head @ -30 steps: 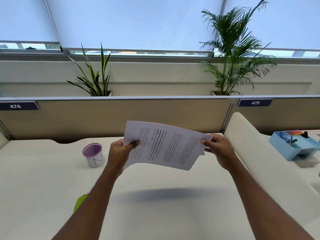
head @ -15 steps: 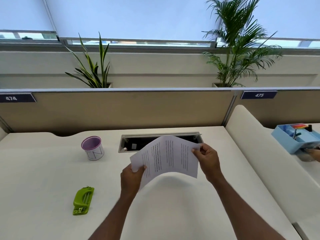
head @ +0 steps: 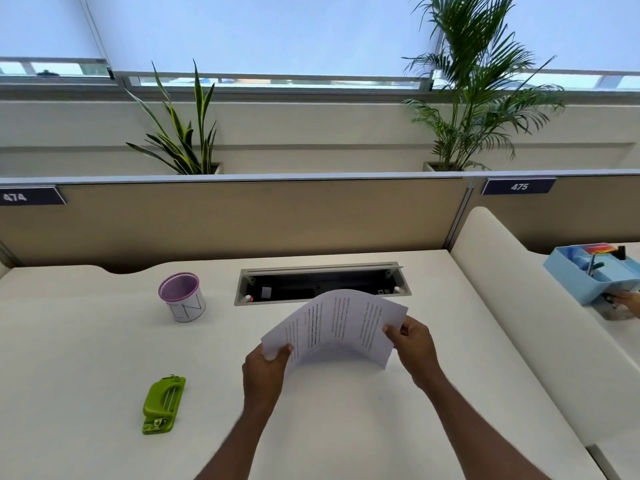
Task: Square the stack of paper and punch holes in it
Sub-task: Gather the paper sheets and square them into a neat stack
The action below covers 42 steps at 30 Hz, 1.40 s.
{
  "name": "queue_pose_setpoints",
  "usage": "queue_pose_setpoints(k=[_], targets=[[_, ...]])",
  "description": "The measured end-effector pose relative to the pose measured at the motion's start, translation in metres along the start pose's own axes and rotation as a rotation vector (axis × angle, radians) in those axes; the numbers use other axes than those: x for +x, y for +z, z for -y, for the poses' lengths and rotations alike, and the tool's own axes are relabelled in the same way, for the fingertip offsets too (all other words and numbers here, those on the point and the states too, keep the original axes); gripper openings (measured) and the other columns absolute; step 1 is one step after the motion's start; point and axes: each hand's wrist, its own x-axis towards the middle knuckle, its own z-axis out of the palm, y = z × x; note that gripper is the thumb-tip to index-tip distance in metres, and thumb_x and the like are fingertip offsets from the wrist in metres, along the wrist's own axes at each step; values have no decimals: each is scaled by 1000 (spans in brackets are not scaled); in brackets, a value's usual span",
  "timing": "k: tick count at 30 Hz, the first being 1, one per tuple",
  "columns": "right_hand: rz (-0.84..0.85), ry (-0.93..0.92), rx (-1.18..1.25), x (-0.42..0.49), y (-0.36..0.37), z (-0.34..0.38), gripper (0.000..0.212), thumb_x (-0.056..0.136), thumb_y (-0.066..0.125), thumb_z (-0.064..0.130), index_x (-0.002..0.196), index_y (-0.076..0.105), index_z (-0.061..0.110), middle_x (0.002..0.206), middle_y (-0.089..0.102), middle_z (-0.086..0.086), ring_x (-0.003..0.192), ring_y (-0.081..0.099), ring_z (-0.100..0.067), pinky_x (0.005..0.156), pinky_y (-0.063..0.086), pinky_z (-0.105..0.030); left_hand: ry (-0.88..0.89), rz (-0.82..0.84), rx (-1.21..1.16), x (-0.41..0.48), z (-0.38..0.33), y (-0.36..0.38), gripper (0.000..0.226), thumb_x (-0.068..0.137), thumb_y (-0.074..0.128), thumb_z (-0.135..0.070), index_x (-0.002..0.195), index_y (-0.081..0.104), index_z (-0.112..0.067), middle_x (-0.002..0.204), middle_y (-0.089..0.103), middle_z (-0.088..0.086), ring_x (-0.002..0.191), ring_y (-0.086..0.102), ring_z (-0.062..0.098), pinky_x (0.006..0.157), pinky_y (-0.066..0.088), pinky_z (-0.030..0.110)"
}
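A thin stack of printed white paper (head: 337, 327) arches upward over the white desk (head: 86, 358), held at both short ends. My left hand (head: 265, 370) pinches its near left corner. My right hand (head: 412, 344) grips its right edge. The lower right corner of the stack hangs just above the desk. A green hole punch (head: 163, 405) lies flat on the desk to the left of my left forearm, apart from both hands.
A purple-rimmed pen cup (head: 181, 296) stands at the back left. An open cable tray (head: 322, 283) is sunk into the desk behind the paper. A padded divider (head: 519, 306) bounds the right side; beyond it sits a blue organiser tray (head: 595, 271) with another person's hand (head: 627, 299).
Both hands have lowered the paper from chest height toward the desk, and it now bows upward. The view has tilted down, which brings the hole punch and cable tray into sight.
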Motion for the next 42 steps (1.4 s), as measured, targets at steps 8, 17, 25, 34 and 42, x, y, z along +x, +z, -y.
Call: queue_pose_setpoints(k=[8, 17, 25, 34, 42], targets=[[-21, -200, -211, 33, -26, 51, 16, 93, 62, 24, 90, 73, 13, 81, 74, -4, 71, 69, -18, 57, 52, -29, 150, 54, -13, 31, -54, -30, 12, 79, 76, -25, 84, 67, -31, 79, 73, -4, 69, 70, 14, 52, 54, 21], [178, -486, -531, 45, -22, 149, 16, 91, 58, 18, 82, 71, 19, 72, 71, 5, 66, 64, -11, 56, 47, -21, 398, 299, 483, 39, -118, -19, 16, 80, 68, -31, 69, 72, -19, 63, 69, -8, 59, 61, 5, 53, 43, 25], [300, -565, -634, 39, -6, 175, 8, 89, 61, 24, 89, 69, 26, 81, 72, 7, 71, 66, -11, 60, 53, -29, 430, 358, 297, 20, -142, 7, 35, 81, 67, -34, 63, 63, -4, 58, 63, 12, 48, 43, 9, 48, 33, 24], [237, -332, -457, 55, -55, 152, 15, 81, 72, 22, 68, 65, 16, 67, 70, 3, 60, 61, -2, 56, 47, -22, 307, 269, 4, 29, -140, -23, 21, 84, 69, -34, 70, 75, -20, 68, 74, -2, 57, 66, 10, 46, 46, 19], [318, -187, 170, 36, -20, 119, 11, 86, 69, 5, 95, 71, 11, 92, 79, -1, 74, 73, -11, 60, 53, -16, 155, 246, -202, 26, -122, -13, 8, 82, 71, -35, 79, 75, -29, 78, 76, -3, 67, 71, 21, 61, 56, 40]])
